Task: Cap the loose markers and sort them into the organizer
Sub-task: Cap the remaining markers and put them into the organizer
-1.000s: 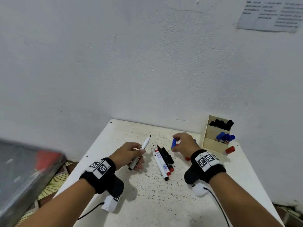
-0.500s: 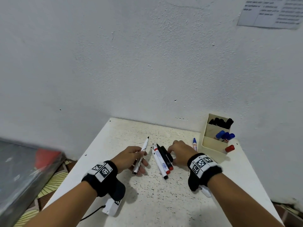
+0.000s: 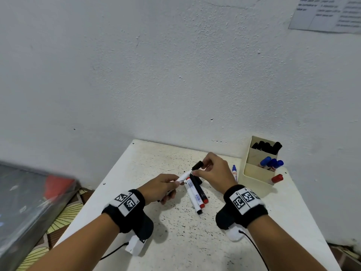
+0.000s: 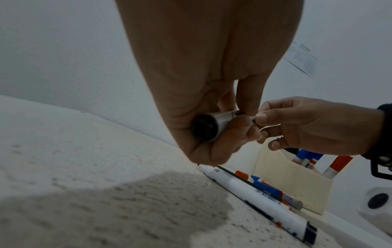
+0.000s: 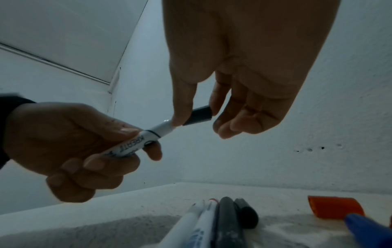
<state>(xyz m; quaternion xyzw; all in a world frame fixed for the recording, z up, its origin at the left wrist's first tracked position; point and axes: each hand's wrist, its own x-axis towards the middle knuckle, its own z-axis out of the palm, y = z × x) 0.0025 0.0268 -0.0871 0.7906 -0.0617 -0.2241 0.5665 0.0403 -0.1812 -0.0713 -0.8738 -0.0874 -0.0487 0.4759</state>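
Observation:
My left hand (image 3: pixel 163 184) grips a white marker (image 3: pixel 183 176) by its barrel, tip pointing up and right; the marker (image 5: pixel 135 144) also shows in the right wrist view. My right hand (image 3: pixel 212 171) pinches a black cap (image 3: pixel 197 165) between thumb and fingers, and the cap (image 5: pixel 198 115) sits over the marker's tip end. Three loose markers (image 3: pixel 196 191) lie side by side on the white table (image 3: pixel 195 241) just below the hands. A blue uncapped marker (image 3: pixel 234 172) lies beside the cream organizer (image 3: pixel 257 171), which holds black, blue and red markers.
A loose orange-red cap (image 5: pixel 335 208) lies on the table near the markers. The wall stands close behind the table. A grey box with a red patch (image 3: pixel 29 196) sits off the table's left edge. Paper (image 3: pixel 330 14) is stuck on the wall.
My right hand left the blue marker on the table, picked up a black cap from beside the loose markers and brought it onto the tip of the marker in my left hand.

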